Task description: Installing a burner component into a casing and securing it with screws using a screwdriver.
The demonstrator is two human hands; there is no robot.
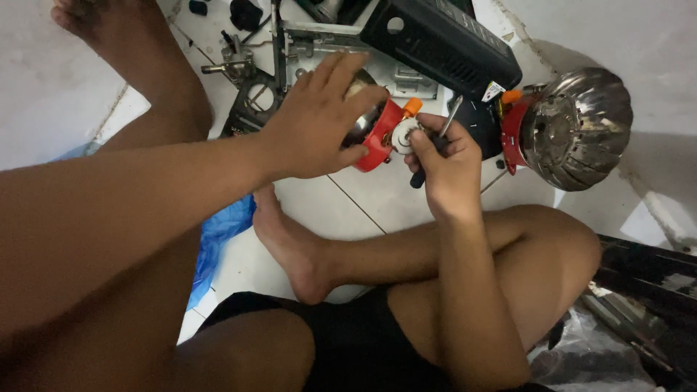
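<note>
Left hand (319, 120) grasps red-collared heater head (374, 131). Right hand (443, 163) grips screwdriver (435, 141) at its collar. Second metal heater (573, 127) lies beyond the screwdriver.

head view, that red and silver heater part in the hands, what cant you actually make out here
Head view:
- Red and silver heater part: mostly hidden by the left hand.
- Screwdriver tip: too small and dark to see where it meets the part.
- Right hand covers the handle.
- Black casing: cut off by the top edge.
</note>
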